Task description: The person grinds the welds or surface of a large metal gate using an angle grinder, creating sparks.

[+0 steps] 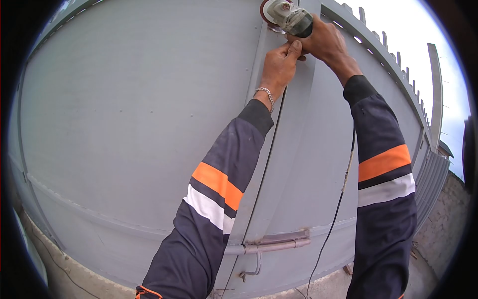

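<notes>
A grey-and-dark-green angle grinder with a round reddish-brown disc (287, 18) is above the visible upper end of the dark upright seam in the gate (267, 154). Its long axis slants, the disc end pointing up and left, the body running down and right into the right hand (326, 42), which is wrapped around it. The left hand (280, 65), near the seam's top, has curled fingers and a raised thumb close to the right hand; whether it pinches anything I cannot tell.

Left of the seam spreads a flat, smooth grey metal sheet (134, 109), reaching up beside the disc. A rounded metal slide bolt with a bent handle (279, 245) crosses the seam's lower part. Right of the seam, a thin black cable (336, 212) hangs. Between the forearms, a gap widens downward over the seam.
</notes>
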A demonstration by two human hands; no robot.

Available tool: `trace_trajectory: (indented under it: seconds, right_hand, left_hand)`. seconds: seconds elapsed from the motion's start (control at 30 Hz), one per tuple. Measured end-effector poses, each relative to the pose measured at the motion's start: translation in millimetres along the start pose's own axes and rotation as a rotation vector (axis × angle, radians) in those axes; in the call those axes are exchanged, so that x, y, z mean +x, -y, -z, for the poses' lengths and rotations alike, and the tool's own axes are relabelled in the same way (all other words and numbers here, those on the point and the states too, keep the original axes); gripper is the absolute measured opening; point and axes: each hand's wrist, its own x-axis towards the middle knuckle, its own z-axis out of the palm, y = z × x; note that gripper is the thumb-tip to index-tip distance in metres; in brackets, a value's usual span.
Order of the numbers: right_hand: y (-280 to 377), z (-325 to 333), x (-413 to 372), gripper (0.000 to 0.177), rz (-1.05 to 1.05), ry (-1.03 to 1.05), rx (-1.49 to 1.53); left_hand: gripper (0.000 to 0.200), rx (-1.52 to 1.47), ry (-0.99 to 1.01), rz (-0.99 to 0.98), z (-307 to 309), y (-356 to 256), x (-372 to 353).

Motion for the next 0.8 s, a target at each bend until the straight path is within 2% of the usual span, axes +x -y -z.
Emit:
trace_trajectory:
  seconds: [0.43,0.63,0.8]
  right_hand:
    - [-5.5,-4.3,-0.5,0.065,0.019,0.020,0.003]
    - [-12.7,-13.5,0.0,0.066,-0.005,-0.022,-0.091]
    - [-15.0,-17.4,-2.9,0.065,0.011,-0.061,-0.047]
  left_hand:
    - [0.056,0.087,0.024,0.024,6.4,1.5,1.5]
    - [0.055,-0.012,0.056,-0.008,3.9,0.1,1.5]
    - [0.055,0.039,0.070,0.083,7.4,-0.7,1.2]
